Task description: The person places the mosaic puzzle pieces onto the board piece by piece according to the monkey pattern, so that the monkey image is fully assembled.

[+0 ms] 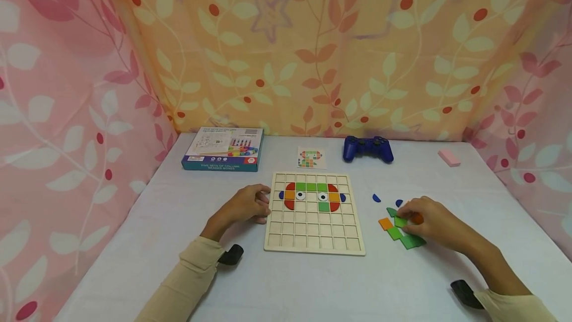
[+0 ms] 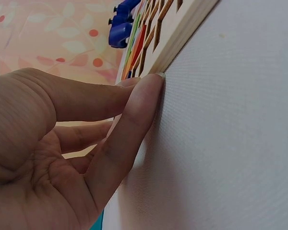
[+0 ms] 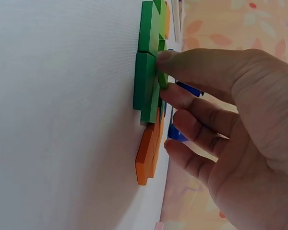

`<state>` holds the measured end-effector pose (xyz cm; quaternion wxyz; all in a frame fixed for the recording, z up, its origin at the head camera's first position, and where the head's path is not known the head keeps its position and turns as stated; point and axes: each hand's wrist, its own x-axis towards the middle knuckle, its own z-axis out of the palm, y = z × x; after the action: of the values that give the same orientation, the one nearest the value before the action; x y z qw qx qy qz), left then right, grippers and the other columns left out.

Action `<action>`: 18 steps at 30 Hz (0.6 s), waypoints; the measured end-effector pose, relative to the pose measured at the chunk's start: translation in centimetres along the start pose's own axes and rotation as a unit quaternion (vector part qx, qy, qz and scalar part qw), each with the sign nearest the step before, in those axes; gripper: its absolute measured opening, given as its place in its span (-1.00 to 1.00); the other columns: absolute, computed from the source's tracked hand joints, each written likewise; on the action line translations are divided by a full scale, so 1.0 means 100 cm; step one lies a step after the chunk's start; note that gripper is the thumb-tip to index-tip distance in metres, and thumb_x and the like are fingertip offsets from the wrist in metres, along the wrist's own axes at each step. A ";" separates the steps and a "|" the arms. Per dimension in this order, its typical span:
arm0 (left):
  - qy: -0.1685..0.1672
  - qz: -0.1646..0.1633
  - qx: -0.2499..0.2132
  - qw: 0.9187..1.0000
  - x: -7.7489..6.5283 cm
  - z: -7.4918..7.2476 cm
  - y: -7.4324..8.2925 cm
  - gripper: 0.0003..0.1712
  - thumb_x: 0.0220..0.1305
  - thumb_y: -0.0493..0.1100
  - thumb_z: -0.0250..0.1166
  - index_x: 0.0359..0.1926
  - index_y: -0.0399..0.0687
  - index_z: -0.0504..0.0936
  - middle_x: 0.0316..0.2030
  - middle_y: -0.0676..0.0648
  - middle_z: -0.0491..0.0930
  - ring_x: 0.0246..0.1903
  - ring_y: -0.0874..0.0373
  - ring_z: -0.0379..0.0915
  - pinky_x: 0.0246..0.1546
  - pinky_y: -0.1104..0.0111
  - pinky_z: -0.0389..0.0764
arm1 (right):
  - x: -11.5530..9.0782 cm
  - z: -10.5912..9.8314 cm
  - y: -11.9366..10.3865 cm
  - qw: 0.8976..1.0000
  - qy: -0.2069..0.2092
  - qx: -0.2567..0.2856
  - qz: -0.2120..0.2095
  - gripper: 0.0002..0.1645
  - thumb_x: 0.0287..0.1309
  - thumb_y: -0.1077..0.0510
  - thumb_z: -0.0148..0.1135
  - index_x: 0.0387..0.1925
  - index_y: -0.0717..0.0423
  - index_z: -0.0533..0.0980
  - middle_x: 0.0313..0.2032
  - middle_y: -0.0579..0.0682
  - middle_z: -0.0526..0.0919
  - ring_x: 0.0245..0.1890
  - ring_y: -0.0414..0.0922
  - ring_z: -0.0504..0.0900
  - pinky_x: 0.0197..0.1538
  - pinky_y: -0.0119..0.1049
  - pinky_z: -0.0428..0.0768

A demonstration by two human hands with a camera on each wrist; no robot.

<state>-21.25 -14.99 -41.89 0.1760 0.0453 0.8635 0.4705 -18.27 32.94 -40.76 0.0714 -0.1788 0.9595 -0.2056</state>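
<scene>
A pale wooden grid board (image 1: 292, 230) lies on the table, bearing red, orange, green and blue pieces and two eye pieces that form a face. My left hand (image 1: 248, 205) pinches its left edge, thumb and fingertip meeting there in the left wrist view. To the board's right, my right hand (image 1: 431, 222) is over a loose cluster of pieces. Its thumb and forefinger pinch a light green piece (image 3: 162, 72), partly hidden by the fingertips. Close by lie dark green pieces (image 3: 145, 79), an orange square (image 1: 386, 223) and orange pieces (image 3: 145, 153) beneath the hand.
A pattern card (image 1: 312, 157) lies behind the board. At the back stand a boxed bead set (image 1: 219, 167) on the left and a blue game controller (image 1: 368, 149) on the right. A pink block (image 1: 449, 158) sits far right. A blue half-round piece (image 1: 376, 198) lies beyond the cluster.
</scene>
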 end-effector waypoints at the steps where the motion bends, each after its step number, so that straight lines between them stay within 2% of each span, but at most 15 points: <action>1: 0.000 0.001 0.000 1.000 0.000 0.000 0.001 -0.32 0.30 -0.36 0.43 0.42 -0.22 0.48 -0.02 -0.17 0.58 -0.24 0.07 0.62 -0.26 0.36 0.79 | 0.001 0.000 -0.001 1.000 0.002 -0.004 0.000 -0.64 0.16 0.02 0.58 -0.02 0.01 0.74 -0.04 -0.03 0.70 -0.06 -0.05 0.56 0.02 0.00 0.69; 7: 0.002 0.001 0.001 1.000 -0.002 -0.001 0.002 -0.32 0.30 -0.36 0.44 0.42 -0.24 0.48 -0.02 -0.17 0.58 -0.21 0.06 0.61 -0.25 0.36 0.79 | 0.010 0.001 -0.010 1.000 0.018 -0.009 -0.020 -0.63 0.17 -0.04 0.56 -0.03 0.00 0.76 -0.12 -0.16 0.70 -0.11 -0.15 0.55 -0.09 -0.26 0.62; 11: 0.002 0.000 -0.001 1.000 -0.002 -0.001 0.002 -0.32 0.30 -0.36 0.44 0.42 -0.23 0.48 -0.02 -0.17 0.58 -0.19 0.05 0.60 -0.24 0.36 0.80 | 0.020 0.004 -0.020 0.999 0.019 -0.004 -0.043 -0.64 0.21 -0.03 0.55 -0.02 0.02 0.76 -0.15 -0.22 0.71 -0.10 -0.16 0.56 -0.07 -0.27 0.62; 18: 0.004 -0.003 -0.003 1.000 0.000 0.000 0.001 -0.32 0.30 -0.37 0.43 0.43 -0.23 0.47 -0.03 -0.17 0.59 -0.19 0.05 0.61 -0.23 0.36 0.80 | 0.043 0.012 -0.043 0.998 0.010 0.013 -0.067 -0.68 0.23 0.03 0.53 -0.02 0.05 0.76 -0.18 -0.20 0.68 -0.12 -0.13 0.52 -0.10 -0.28 0.58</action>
<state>-21.24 -14.89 -41.80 0.1747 0.0401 0.8629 0.4726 -20.69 27.26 -40.32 0.0506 -0.2395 0.9433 -0.2242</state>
